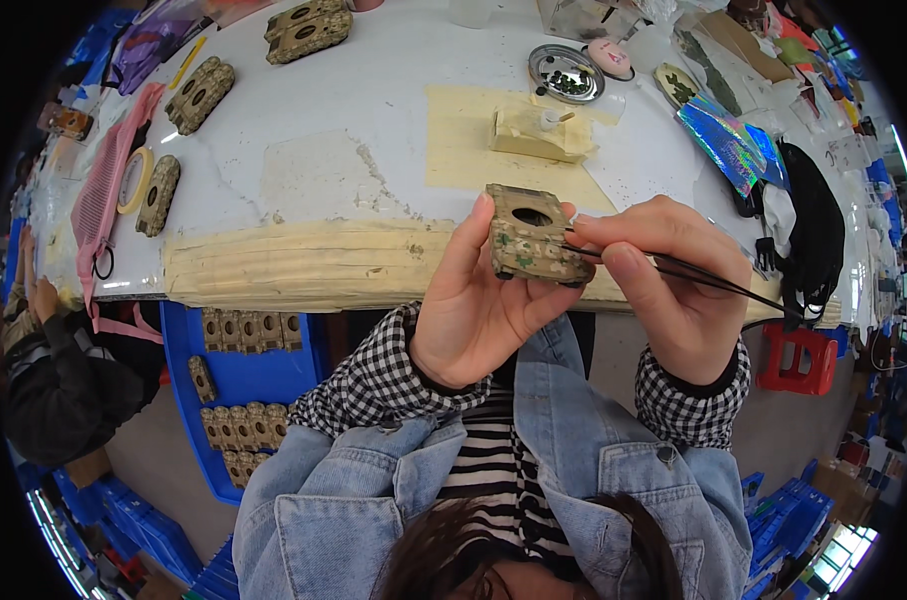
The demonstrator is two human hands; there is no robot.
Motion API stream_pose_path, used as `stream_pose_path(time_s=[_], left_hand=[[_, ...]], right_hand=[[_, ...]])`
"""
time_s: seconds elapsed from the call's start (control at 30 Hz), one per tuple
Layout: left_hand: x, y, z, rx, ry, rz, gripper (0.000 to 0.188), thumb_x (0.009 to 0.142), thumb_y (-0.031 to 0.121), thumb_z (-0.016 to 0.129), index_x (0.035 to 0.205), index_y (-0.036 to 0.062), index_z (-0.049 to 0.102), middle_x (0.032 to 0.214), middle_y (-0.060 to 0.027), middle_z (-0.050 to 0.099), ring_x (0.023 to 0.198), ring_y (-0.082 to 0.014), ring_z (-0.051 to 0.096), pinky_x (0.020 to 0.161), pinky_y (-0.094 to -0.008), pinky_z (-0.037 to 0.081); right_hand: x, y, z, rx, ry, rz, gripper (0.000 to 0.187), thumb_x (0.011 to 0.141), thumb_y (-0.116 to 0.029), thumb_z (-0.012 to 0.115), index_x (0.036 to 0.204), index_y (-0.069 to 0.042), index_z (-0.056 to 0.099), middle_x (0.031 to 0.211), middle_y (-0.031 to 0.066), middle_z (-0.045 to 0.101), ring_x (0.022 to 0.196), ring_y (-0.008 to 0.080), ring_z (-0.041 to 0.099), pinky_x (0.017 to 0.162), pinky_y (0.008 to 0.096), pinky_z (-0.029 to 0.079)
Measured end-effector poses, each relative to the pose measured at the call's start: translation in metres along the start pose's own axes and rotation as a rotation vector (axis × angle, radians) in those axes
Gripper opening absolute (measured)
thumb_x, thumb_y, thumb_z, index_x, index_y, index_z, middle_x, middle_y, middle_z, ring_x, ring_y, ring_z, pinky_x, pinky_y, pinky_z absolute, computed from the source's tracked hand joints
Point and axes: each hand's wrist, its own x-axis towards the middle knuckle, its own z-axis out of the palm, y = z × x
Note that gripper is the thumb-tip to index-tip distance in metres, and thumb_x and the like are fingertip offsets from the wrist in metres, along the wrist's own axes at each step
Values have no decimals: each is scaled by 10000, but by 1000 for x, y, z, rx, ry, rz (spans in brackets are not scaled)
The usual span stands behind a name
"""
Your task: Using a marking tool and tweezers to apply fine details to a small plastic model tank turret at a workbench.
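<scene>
A small camouflage-painted toy tank hull with a round hole in its top rests in my left hand, pinched between thumb and fingers. My right hand is closed round a pair of black tweezers. The tweezers' tips reach the hull's near right side, and whether they grip a small part there cannot be made out. Both hands are raised over the table's front edge. Past the hull, a tape-covered block carries a small white pot with a stick in it.
A metal dish of small dark pieces lies at the back. More tank hulls stand at the left, including a single hull, and in a blue tray below. Shiny bags and a black strap lie right; a co-worker sits left.
</scene>
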Motion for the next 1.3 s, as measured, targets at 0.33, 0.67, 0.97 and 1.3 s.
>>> stream_pose_path(time_s=[0.33, 0.67, 0.97, 1.3], left_hand=[[1, 1, -4, -32, -48, -19, 555, 979, 433, 245, 1285, -9, 385, 1159, -150, 555, 1049, -230, 584, 899, -343, 517], [1, 1, -3, -29, -30, -6, 541, 981, 425, 251, 1272, -5, 401, 1152, -147, 560, 1048, -228, 584, 894, -343, 522], [1, 2, -2, -10, -21, -1, 535, 982, 424, 248, 1268, 1, 409, 1145, -142, 565, 1043, -225, 587, 887, -338, 525], [1, 1, -2, -10, -23, 4, 542, 982, 427, 241, 1272, 0, 405, 1145, -142, 565, 1044, -224, 587, 888, -333, 524]], right_hand=[[1, 0, 0, 20, 4, 31, 139, 770, 8, 645, 903, 29, 680, 795, 131, 667, 702, 183, 617, 640, 257, 467], [3, 0, 1, -1, -1, 4, 143, 761, 21, 647, 900, 34, 679, 784, 133, 666, 691, 185, 619, 634, 261, 471], [4, -2, 0, -27, -14, -9, 145, 753, 28, 648, 894, 37, 679, 782, 133, 667, 684, 191, 620, 631, 263, 472], [4, -1, 0, -45, -26, -35, 147, 749, 27, 655, 894, 36, 679, 786, 135, 668, 688, 194, 624, 629, 266, 476]])
